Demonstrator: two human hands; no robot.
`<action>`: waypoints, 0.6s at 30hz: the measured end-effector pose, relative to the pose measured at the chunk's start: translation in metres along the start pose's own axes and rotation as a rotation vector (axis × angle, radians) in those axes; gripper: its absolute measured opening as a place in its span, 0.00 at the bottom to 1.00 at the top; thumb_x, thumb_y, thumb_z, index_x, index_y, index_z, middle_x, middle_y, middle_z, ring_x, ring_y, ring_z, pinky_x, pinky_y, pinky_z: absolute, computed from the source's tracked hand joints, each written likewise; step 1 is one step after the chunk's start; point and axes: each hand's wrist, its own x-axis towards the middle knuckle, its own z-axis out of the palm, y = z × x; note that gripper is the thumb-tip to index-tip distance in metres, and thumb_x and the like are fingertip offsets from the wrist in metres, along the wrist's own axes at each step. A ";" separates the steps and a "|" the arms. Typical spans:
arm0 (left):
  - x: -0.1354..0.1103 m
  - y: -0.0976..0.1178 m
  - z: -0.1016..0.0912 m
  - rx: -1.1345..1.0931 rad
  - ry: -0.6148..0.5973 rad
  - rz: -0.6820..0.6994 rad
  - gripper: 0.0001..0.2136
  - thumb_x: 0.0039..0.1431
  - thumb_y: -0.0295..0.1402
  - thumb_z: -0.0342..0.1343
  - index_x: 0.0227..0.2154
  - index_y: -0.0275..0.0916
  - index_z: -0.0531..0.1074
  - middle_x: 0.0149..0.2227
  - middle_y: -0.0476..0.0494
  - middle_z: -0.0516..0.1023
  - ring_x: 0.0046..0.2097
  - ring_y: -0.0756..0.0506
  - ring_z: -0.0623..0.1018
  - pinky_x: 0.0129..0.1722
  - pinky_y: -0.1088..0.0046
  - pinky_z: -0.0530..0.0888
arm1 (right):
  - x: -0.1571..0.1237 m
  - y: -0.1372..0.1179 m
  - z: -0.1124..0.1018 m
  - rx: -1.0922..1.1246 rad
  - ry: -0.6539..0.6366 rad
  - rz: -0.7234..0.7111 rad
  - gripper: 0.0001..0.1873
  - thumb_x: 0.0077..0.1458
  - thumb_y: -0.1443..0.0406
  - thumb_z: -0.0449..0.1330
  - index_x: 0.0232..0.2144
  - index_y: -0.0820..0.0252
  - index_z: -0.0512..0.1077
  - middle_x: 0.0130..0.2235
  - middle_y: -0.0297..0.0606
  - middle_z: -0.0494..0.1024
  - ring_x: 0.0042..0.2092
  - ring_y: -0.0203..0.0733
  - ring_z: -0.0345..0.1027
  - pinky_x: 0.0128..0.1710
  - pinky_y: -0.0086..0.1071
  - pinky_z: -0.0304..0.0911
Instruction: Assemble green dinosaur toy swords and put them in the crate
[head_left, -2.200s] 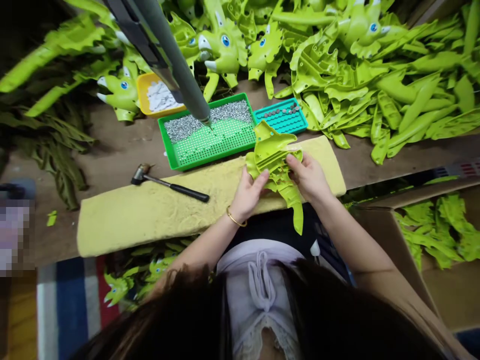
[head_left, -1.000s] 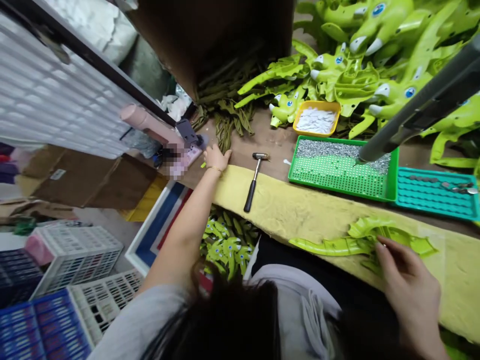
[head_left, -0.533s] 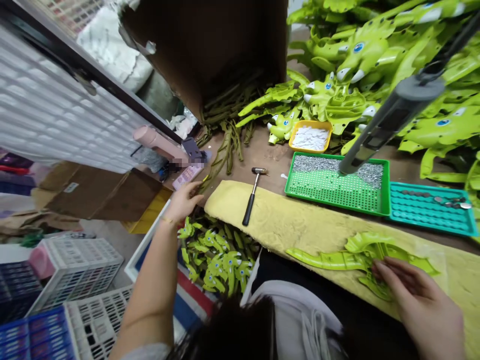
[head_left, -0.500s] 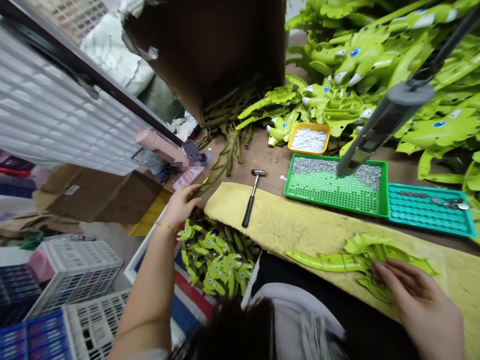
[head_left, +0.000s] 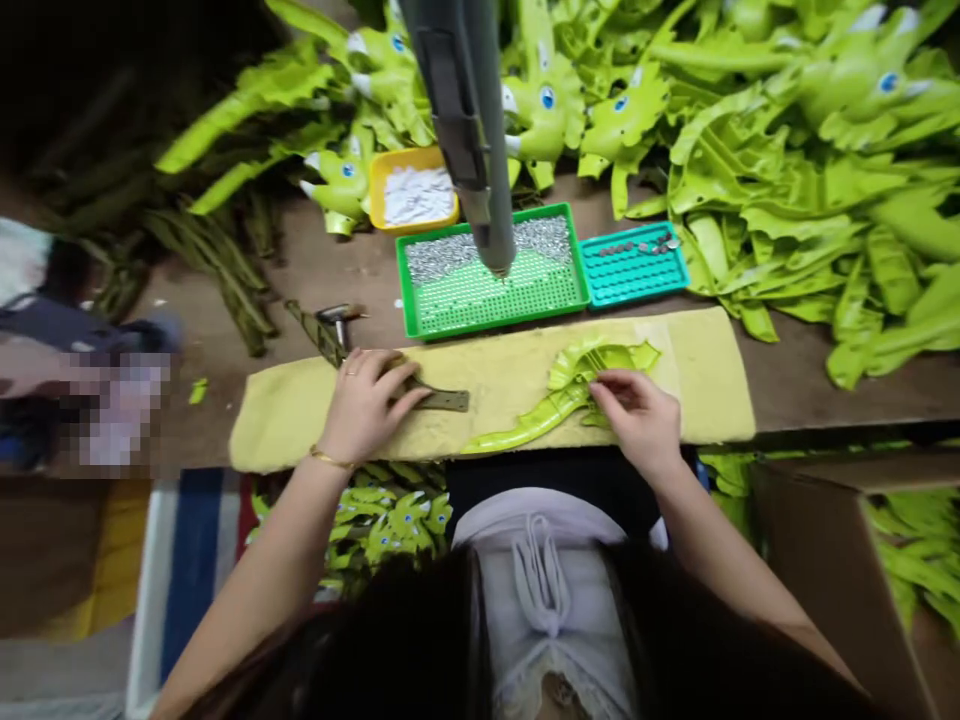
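On the yellow foam pad point(head_left: 697, 370) lies a lime-green dinosaur body shell point(head_left: 559, 395), tail pointing left. My right hand point(head_left: 637, 420) rests on its right side with the fingers curled onto it. My left hand point(head_left: 367, 400) presses a dark olive-green strip part point(head_left: 442, 400) down on the pad, fingers closed over it. The hammer point(head_left: 337, 318) lies just behind that hand, its handle hidden.
A grey hanging screwdriver point(head_left: 469, 120) points down over the green screw tray point(head_left: 491, 270). A teal tray point(head_left: 634, 265) and a yellow tray of white bits point(head_left: 416, 190) stand nearby. Piles of green dinosaur parts point(head_left: 787, 150) fill the back and right. A cardboard box point(head_left: 847, 560) sits lower right.
The view has swung back to the bench. My left hand came from the far left pile to the pad, bringing a dark olive strip. My right hand stayed on the green shell.
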 end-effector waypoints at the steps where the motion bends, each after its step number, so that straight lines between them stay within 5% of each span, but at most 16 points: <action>1: -0.001 0.001 0.002 -0.019 0.000 0.047 0.17 0.62 0.44 0.54 0.49 0.42 0.72 0.50 0.33 0.74 0.55 0.34 0.72 0.61 0.46 0.65 | 0.000 0.001 0.000 0.014 0.001 -0.010 0.09 0.50 0.59 0.65 0.33 0.58 0.77 0.32 0.36 0.82 0.31 0.37 0.77 0.35 0.32 0.76; 6: -0.008 -0.010 0.003 -0.087 -0.122 0.232 0.22 0.59 0.47 0.57 0.55 0.49 0.67 0.57 0.39 0.70 0.60 0.34 0.69 0.62 0.45 0.64 | -0.002 0.004 -0.004 0.062 -0.024 -0.064 0.07 0.53 0.62 0.64 0.35 0.57 0.77 0.34 0.36 0.83 0.33 0.37 0.78 0.37 0.32 0.76; 11: 0.022 -0.014 -0.009 -0.039 -0.149 0.255 0.13 0.63 0.44 0.52 0.48 0.48 0.72 0.46 0.40 0.75 0.54 0.37 0.73 0.62 0.49 0.65 | -0.001 0.009 -0.006 0.113 -0.088 -0.054 0.07 0.56 0.62 0.62 0.36 0.57 0.76 0.38 0.37 0.82 0.39 0.38 0.78 0.41 0.33 0.76; 15: 0.037 0.036 -0.019 -0.014 -0.054 0.328 0.15 0.65 0.43 0.47 0.48 0.41 0.69 0.48 0.34 0.73 0.52 0.36 0.73 0.54 0.53 0.72 | -0.004 0.011 -0.009 0.124 -0.100 -0.159 0.07 0.58 0.65 0.60 0.39 0.56 0.75 0.44 0.39 0.79 0.46 0.39 0.76 0.46 0.36 0.75; 18: 0.026 0.099 -0.007 0.113 -0.011 0.282 0.19 0.67 0.45 0.42 0.43 0.35 0.71 0.33 0.36 0.73 0.35 0.39 0.73 0.32 0.61 0.74 | -0.006 0.014 -0.010 0.133 -0.013 -0.193 0.08 0.58 0.65 0.60 0.41 0.56 0.74 0.46 0.41 0.76 0.44 0.40 0.76 0.45 0.37 0.75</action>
